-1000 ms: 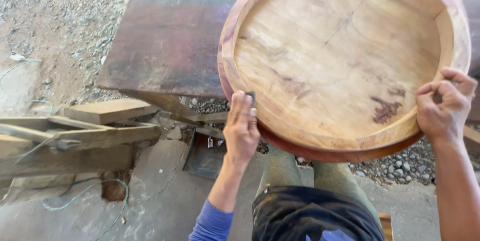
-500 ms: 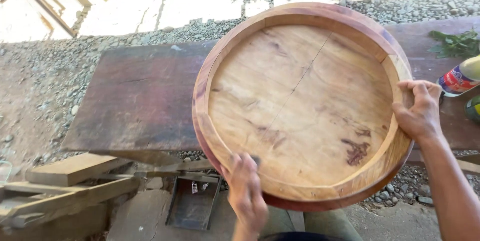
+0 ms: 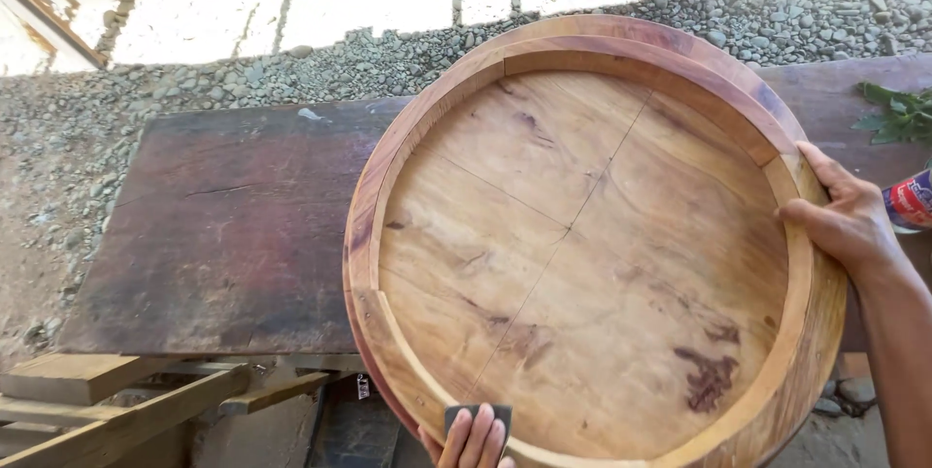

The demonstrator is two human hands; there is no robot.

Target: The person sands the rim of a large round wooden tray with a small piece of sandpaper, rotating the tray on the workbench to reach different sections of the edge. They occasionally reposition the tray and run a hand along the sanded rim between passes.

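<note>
Wood: a round wooden tray (image 3: 582,264), pale brown with a reddish rim, fills my view; it stands tilted over the right half of a dark plank bench (image 3: 233,235), its hollow face turned toward me.
Right hand: my right hand (image 3: 849,220) wraps the tray's right rim, thumb on the inner wall and fingers lying over the outer edge; closed on the rim, it steadies the tray.
Left hand: my left hand (image 3: 471,439) sits at the near rim, at the bottom edge of the view, fingers pressing a small dark sanding pad (image 3: 478,416) against the wood; only the fingertips show.
Progress: I judge the work to be mid-course; the floor of the tray looks smooth and even, the plank joints clean; dark stains remain near its lower right, and the pad rests on the near rim.
Surroundings: grey gravel (image 3: 408,50) lies beyond the bench's far edge; green leaves (image 3: 898,114) and a red-labelled can (image 3: 913,201) sit at its right end; loose timber offcuts (image 3: 87,385) lie below its near left corner.
</note>
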